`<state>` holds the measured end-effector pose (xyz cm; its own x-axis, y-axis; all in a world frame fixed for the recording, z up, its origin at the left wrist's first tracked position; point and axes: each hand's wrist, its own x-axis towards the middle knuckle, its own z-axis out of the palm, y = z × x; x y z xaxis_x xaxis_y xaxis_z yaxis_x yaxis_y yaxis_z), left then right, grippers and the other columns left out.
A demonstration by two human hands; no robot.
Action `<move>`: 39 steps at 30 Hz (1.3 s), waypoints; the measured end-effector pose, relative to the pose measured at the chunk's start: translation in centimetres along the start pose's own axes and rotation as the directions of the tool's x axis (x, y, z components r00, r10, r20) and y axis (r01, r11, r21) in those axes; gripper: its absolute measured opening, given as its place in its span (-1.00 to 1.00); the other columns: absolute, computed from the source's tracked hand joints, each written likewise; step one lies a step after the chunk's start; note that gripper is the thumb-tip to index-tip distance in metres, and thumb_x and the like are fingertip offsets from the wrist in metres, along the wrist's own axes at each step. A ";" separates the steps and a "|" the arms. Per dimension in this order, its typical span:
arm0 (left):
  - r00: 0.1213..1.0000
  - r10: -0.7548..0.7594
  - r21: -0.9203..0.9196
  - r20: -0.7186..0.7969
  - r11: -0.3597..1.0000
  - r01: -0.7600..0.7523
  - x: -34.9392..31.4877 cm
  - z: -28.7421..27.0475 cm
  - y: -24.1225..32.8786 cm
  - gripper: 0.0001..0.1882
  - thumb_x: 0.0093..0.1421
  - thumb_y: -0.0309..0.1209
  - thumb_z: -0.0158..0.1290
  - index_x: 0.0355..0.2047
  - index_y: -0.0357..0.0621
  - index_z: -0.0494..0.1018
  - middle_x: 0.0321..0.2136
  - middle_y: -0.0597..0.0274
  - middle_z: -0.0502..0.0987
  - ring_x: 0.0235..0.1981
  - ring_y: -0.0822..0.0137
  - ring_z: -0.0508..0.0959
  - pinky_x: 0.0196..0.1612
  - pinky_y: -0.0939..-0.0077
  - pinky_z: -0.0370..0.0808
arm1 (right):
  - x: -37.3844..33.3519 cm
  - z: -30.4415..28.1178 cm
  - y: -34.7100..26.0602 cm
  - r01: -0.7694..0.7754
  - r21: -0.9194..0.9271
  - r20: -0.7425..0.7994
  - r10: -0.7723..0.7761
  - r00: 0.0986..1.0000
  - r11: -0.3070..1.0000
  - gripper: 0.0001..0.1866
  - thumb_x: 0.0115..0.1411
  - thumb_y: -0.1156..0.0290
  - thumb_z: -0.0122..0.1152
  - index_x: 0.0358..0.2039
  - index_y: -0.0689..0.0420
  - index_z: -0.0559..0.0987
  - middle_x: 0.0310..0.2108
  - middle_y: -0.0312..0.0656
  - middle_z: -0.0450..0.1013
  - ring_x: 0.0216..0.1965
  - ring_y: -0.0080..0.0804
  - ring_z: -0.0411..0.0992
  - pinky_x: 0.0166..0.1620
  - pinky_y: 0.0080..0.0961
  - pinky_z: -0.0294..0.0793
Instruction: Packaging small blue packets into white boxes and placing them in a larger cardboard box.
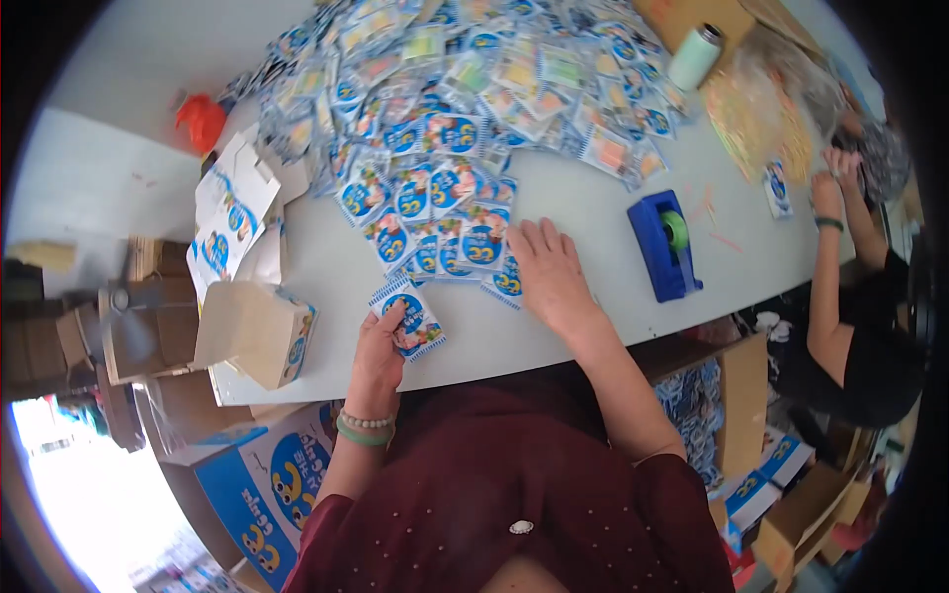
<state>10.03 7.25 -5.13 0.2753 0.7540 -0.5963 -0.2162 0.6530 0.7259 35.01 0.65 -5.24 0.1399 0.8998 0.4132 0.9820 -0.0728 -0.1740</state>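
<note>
My left hand (375, 352) pinches a small blue and white sachet (419, 322) between thumb and fingers, just over the table's near edge. To its right, my right hand (552, 279) lies palm down with its fingers stretched out. Its fingertips rest at the right side of a group of similar sachets (453, 188), which overlap in rough rows in front of me. One sachet (504, 285) sticks out partly beside that hand. Behind the rows spreads a large heap of clear-backed sachets (514, 74), with green, orange and yellow contents showing.
An open carton (259, 331) stands at the left table edge, near a flattened white box (232, 212). Right of my hands sits a blue tape dispenser (660, 247). Farther back are a pale green bottle (695, 57) and a bag of yellowish pieces (756, 114). A co-worker's hands (835, 183) are at the right.
</note>
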 end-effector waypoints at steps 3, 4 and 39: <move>0.996 0.049 0.021 -0.068 0.999 -0.047 -0.3 -2.1 -0.9 -0.88 0.23 -0.49 0.02 -0.23 -0.21 0.46 -0.45 0.28 0.59 -0.61 0.55 0.53 -0.57 0.71 0.48 | 0.6 -0.6 -0.3 -0.080 0.165 0.254 0.036 0.967 0.983 -0.61 -0.07 0.55 0.18 -0.15 0.17 0.47 -0.22 -0.08 0.42 -0.11 -0.12 0.39 -0.06 -0.20 0.34; 0.995 0.049 -0.001 -0.083 0.999 -0.050 -0.8 -1.6 -0.7 -0.88 0.23 -0.49 0.02 -0.23 -0.21 0.46 -0.45 0.28 0.59 -0.61 0.55 0.53 -0.57 0.71 0.48 | 0.6 -0.4 0.1 -0.178 0.178 0.377 0.100 0.921 0.968 -0.68 -0.09 0.56 0.20 -0.24 0.16 0.48 -0.28 -0.10 0.41 -0.16 -0.14 0.39 -0.10 -0.23 0.34; 0.995 -0.009 0.002 0.096 1.000 0.009 -0.2 -2.9 -1.7 -0.81 0.28 -0.45 -0.03 -0.13 -0.27 0.42 -0.35 0.23 0.59 -0.49 0.52 0.56 -0.48 0.66 0.52 | -2.2 -2.6 -6.7 0.054 0.371 0.228 -0.147 0.963 0.927 -0.91 0.00 0.51 0.11 -0.42 0.15 0.44 -0.46 -0.07 0.41 -0.36 0.01 0.40 -0.27 -0.16 0.39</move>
<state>7.62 6.16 -7.24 0.3662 0.7377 -0.5672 -0.2117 0.6596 0.7212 28.49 -1.96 -2.63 -0.0381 0.9748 0.2199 0.8713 0.1402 -0.4704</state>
